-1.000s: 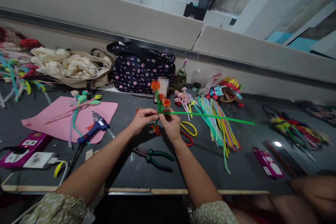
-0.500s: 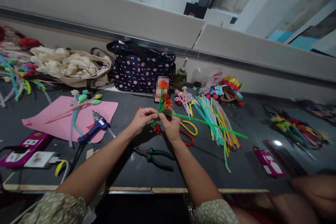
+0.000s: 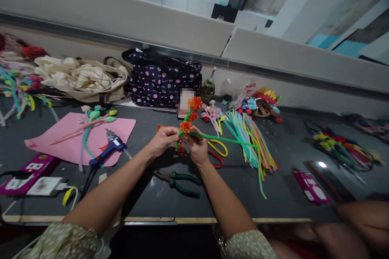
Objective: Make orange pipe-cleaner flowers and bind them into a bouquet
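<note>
Between my hands, above the dark table, is an orange pipe-cleaner flower on a green stem, with more orange blooms above it. My left hand pinches the green stem from the left. My right hand is closed at the same spot, gripping a long green pipe cleaner that sticks out to the right. Fingertips hide the exact joint. Below my hands lie pliers with dark green handles. Scissors with a yellow and a red handle loop lie beside my right hand.
A glue gun rests on pink paper at left, near a purple power strip. Loose pipe cleaners lie right of the scissors. A polka-dot bag stands behind. At lower right another person's arm shows.
The orange blooms have tilted to the right and turned toward me. The long green pipe cleaner's free end has drawn in and reaches less far right. Both hands keep their hold.
</note>
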`<state>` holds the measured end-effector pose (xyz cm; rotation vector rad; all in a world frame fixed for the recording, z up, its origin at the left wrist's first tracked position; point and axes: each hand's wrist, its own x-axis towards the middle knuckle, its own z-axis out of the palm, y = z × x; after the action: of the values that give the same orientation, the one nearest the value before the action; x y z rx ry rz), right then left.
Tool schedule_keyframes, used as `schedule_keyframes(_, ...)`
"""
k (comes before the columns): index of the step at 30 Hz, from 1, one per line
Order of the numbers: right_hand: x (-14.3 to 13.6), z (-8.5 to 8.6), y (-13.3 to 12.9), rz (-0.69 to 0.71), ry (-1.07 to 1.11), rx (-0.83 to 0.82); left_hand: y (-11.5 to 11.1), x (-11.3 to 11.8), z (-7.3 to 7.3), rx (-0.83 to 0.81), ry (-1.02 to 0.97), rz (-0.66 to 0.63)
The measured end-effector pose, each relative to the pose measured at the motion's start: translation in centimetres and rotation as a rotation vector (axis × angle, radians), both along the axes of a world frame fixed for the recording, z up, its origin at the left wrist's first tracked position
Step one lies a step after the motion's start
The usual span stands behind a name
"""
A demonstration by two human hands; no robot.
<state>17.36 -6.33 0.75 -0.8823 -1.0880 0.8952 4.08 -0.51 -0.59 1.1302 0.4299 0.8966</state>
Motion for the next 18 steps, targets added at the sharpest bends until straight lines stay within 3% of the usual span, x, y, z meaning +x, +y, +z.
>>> schedule_keyframes(7,0.25,0.03,-0.47,0.016,-0.111,0.026,0.01,-0.40,0.18,-0.082,-0.018,-0.082)
schedule_keyframes(14,-0.20,0.42,-0.38,0.190,0.086,-0.026,0.01,-0.67,-0.34,-0.102,-0.061,-0.159)
schedule_keyframes(18,0.27,0.51,-0.33,0.226,0.071,-0.064,0.00,-0.79,-0.61,-0.106,-0.039,-0.202)
